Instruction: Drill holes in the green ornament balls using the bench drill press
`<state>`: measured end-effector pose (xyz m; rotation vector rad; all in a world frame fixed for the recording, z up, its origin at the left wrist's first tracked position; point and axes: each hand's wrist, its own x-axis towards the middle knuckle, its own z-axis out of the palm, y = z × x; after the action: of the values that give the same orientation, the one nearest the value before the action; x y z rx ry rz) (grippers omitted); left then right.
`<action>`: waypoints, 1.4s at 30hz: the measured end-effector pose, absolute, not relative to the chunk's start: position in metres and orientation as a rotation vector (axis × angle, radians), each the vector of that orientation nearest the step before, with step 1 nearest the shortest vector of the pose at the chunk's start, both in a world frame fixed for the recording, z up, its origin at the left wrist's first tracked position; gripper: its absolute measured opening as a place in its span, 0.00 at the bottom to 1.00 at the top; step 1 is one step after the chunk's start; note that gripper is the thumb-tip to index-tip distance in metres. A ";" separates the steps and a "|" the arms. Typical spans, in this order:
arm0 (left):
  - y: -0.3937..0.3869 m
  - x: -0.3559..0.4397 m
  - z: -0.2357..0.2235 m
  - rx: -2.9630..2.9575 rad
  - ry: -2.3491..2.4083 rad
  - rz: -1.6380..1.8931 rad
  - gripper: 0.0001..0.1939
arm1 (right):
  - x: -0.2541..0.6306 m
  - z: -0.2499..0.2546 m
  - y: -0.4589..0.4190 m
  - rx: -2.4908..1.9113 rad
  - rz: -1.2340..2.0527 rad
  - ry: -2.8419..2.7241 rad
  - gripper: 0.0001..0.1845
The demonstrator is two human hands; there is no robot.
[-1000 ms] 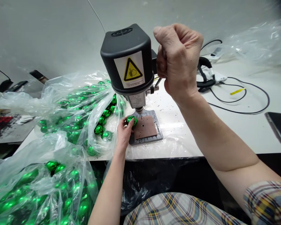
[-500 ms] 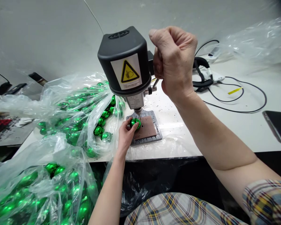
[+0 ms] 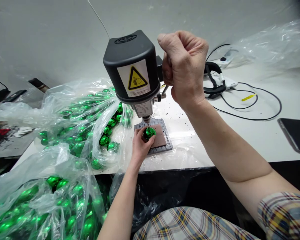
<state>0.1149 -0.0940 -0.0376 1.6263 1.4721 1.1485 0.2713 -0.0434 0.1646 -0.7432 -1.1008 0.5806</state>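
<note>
The white tabletop [image 3: 187, 146] carries, at left, a clear plastic bag [image 3: 102, 123] of shiny green balls [image 3: 104, 140]. Right of it stands a black-headed bench drill [image 3: 130, 56]. The hands are apart: the right hand [image 3: 186, 66] clamps its slim metal lever [image 3: 166, 90]; the left hand [image 3: 141, 146], over the flat brown board [image 3: 160, 136], pinches one round, glossy green ball [image 3: 149, 133] beneath the bit [image 3: 148, 125].

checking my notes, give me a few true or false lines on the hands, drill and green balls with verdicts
1. The left hand holds a green ball below the drill. True.
2. The right hand lies flat on the table. False: it is raised in a fist, apparently around the drill's lever.
3. The drill's warning sign is a red circle. False: it is a yellow triangle.
4. More green balls lie left of the drill. True.
</note>
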 end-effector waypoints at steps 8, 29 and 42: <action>-0.089 0.092 -0.035 1.276 1.405 1.181 0.28 | 0.271 0.165 -0.044 -0.748 0.576 -1.108 0.29; -0.097 0.125 -0.046 1.610 1.520 1.317 0.20 | 0.271 0.168 -0.046 -0.779 0.571 -1.097 0.26; -0.086 0.115 -0.057 1.427 1.477 1.390 0.21 | 0.270 0.175 -0.045 -0.646 0.629 -1.032 0.29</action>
<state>0.1145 -0.0856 -0.0572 1.4273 1.4770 1.3897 0.2697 -0.0453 0.1748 -0.6461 -1.0323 0.6294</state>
